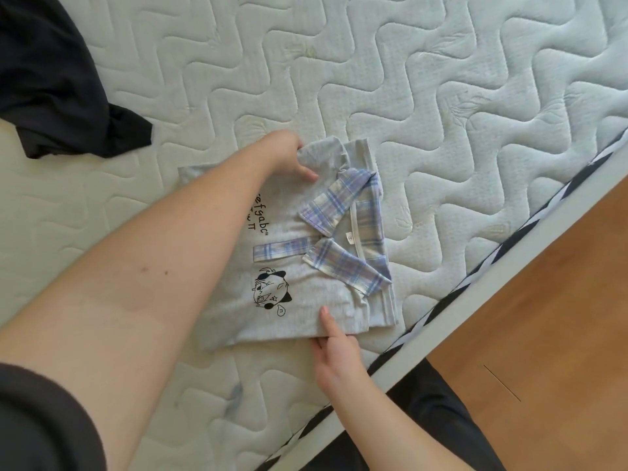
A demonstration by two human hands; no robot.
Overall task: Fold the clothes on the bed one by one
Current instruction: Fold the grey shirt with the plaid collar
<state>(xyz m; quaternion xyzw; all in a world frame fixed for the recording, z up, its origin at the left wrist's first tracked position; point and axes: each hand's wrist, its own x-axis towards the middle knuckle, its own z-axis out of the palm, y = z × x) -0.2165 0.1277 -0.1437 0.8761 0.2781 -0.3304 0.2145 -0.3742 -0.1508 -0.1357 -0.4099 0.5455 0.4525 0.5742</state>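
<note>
A light grey top (306, 294) with a blue plaid collar, a plaid placket and a black cartoon print lies partly folded on the quilted mattress (441, 96). My left hand (289, 158) grips a bunched fold of the grey fabric at the top's far edge. My right hand (334, 355) holds the near edge, its index finger stretched flat on the cloth and the thumb under the hem. The left forearm crosses over the top's left part and hides it.
A dark crumpled garment (57, 79) lies at the far left of the mattress. The bed's white frame edge (492, 334) with a black-and-white striped trim runs diagonally at the right, and wooden floor (550, 317) lies beyond it.
</note>
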